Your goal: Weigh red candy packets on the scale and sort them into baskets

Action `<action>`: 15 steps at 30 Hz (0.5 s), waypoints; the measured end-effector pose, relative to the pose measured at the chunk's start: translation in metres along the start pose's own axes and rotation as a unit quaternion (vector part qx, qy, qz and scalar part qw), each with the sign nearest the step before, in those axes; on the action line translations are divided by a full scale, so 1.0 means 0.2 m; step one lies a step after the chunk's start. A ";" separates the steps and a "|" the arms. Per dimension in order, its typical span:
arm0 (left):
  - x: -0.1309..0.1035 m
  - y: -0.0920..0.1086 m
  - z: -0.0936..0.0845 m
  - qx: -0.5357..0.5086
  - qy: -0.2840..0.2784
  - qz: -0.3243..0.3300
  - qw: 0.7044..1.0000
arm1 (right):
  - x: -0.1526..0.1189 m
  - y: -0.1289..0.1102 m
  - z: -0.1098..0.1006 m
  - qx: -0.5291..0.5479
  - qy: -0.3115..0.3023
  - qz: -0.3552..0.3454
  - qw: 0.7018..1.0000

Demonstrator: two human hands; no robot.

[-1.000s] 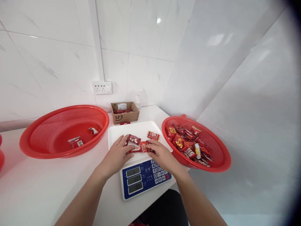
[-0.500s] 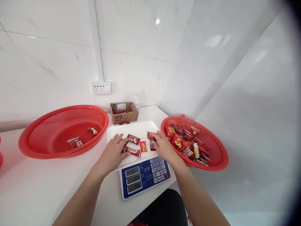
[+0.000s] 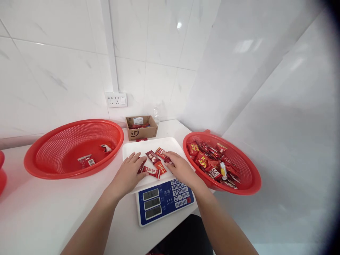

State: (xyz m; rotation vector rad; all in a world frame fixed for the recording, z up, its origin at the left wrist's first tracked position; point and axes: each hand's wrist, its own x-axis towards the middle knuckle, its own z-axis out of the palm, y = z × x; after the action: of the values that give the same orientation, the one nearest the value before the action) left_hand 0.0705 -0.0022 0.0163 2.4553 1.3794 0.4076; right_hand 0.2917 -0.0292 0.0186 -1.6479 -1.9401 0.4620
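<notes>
Several red candy packets (image 3: pixel 155 162) lie bunched on the white tray (image 3: pixel 148 145) of a blue-faced scale (image 3: pixel 164 202). My left hand (image 3: pixel 129 173) lies flat on the tray's left part, fingers spread, its fingertips touching the packets from the left. My right hand (image 3: pixel 179 169) rests palm down on the tray's right part, its fingers against the packets on their right side. Neither hand grips a packet. A red mesh basket (image 3: pixel 247 184) heaped with the same kind of packets stands just right of the scale.
A larger red mesh basket (image 3: pixel 53 170) at left holds a few packets. A small cardboard box (image 3: pixel 140 132) stands behind the scale by the tiled wall, under a socket (image 3: pixel 116 99). Another red rim (image 3: pixel 1 177) shows at the far left edge.
My right hand reached out to a packet at the tray's right side and swept it in toward the others. The packets now lie closer together between both hands.
</notes>
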 end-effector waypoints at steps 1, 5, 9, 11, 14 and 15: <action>0.00 0.00 0.00 0.001 0.000 -0.004 1.000 | -0.01 0.00 -0.01 -0.007 0.001 0.003 1.000; 0.00 0.01 -0.01 0.003 -0.001 -0.017 1.000 | -0.03 0.02 -0.02 -0.037 -0.015 0.036 0.999; 0.00 0.02 -0.02 -0.001 -0.007 -0.022 1.000 | -0.05 0.03 -0.01 -0.059 -0.022 0.056 0.996; 0.00 0.03 -0.03 -0.001 -0.010 -0.026 1.000 | -0.05 0.03 -0.01 -0.060 -0.017 0.050 0.997; 0.00 0.04 -0.04 -0.004 -0.003 -0.025 1.000 | -0.06 0.03 -0.02 -0.062 -0.004 0.043 0.997; 0.00 0.04 -0.04 -0.010 0.002 -0.021 1.000 | -0.06 0.03 -0.02 -0.067 0.001 0.045 0.997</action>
State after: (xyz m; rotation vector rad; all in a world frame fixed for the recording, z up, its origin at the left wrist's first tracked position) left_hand 0.0732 -0.0059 0.0267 2.4066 1.4195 0.4133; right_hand 0.2998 -0.0405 0.0162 -1.8249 -1.9389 0.3726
